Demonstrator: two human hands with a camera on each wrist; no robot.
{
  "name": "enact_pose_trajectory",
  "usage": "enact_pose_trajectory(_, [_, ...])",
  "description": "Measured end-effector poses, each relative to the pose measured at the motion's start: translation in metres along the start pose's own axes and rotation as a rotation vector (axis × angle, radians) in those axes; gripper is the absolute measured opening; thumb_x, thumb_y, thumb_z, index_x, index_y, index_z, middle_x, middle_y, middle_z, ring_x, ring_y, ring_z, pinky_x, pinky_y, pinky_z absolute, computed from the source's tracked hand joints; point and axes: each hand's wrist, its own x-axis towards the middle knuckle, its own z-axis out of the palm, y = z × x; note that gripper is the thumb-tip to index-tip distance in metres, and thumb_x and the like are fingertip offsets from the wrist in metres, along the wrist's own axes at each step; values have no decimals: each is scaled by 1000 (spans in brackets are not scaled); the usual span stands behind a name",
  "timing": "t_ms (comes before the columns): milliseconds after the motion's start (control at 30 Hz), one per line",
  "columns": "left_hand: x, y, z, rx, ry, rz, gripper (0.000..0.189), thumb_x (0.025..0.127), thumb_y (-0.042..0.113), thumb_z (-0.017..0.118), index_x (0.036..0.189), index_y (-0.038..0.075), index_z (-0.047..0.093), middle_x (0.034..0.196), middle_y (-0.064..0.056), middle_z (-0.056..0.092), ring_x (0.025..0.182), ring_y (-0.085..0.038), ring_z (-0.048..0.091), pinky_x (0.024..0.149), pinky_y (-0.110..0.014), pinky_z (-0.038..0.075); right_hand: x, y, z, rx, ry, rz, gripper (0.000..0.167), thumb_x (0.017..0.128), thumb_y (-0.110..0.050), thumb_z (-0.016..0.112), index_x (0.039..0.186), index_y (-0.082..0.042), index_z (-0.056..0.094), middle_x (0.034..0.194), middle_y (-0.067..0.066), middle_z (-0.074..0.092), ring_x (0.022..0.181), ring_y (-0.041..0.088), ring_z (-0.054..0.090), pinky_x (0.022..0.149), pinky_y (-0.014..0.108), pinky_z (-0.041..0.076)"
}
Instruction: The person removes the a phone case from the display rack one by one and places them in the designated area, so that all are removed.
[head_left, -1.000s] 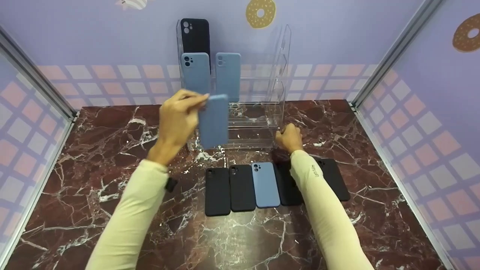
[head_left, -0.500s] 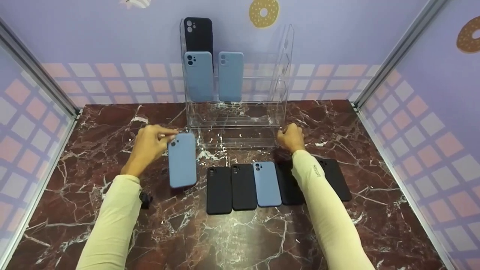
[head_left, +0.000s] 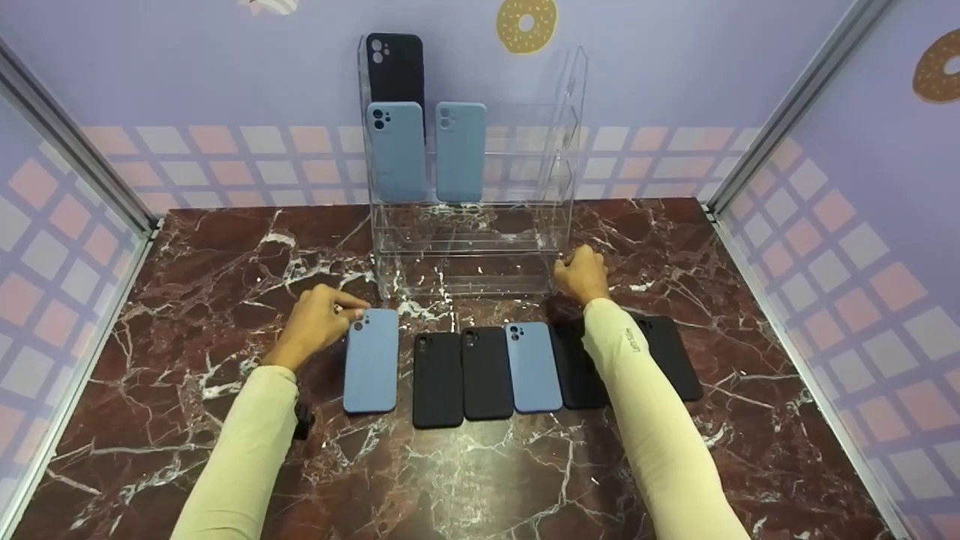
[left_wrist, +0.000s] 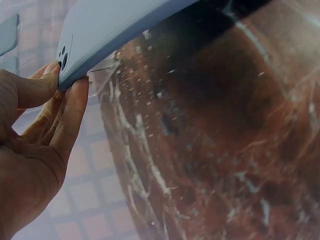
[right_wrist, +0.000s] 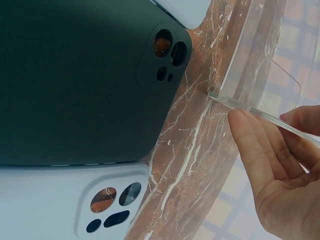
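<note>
My left hand [head_left: 316,324] pinches a blue phone case [head_left: 373,367] by its upper left corner, near the camera cutout. The case hangs low over the table, left of a row of cases; whether its bottom end touches the tabletop I cannot tell. The left wrist view shows thumb and fingers on either side of the case's corner [left_wrist: 75,65]. At the right side of a clear acrylic stepped rack [head_left: 472,254], my right hand [head_left: 583,277] grips the edge of the side panel [right_wrist: 260,114] between thumb and fingers.
A row on the table holds a black case [head_left: 438,382], a second black case [head_left: 487,375], a blue case [head_left: 535,367] and dark cases [head_left: 670,356] partly under my right sleeve. On the rack stand a black case [head_left: 395,67] and two blue cases [head_left: 461,154]. Walls enclose the table.
My left hand has carried the blue phone case from in front of the rack down and left, then lowered it toward the table beside the row. My right hand stays at the rack's side.
</note>
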Motion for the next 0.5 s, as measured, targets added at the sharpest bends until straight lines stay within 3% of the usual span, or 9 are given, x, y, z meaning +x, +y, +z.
enact_pose_trajectory(300, [3,-1,19,26,-19,-23,16,94,9,71,107,8,80,107,-17,75,64,-17,59,64,-34,44,0,0,0,5,-16,2,28,92,-20,61,95,3,76,111,25,72,104,49,65,95,58,49])
enact_pose_trajectory(500, [5,-2,28,33,-16,-27,16,92,8,72,105,9,81,105,-16,76,67,-21,60,64,-35,43,0,0,0,15,-3,6,25,91,-19,61,85,2,73,106,24,72,104,46,66,96,58,48])
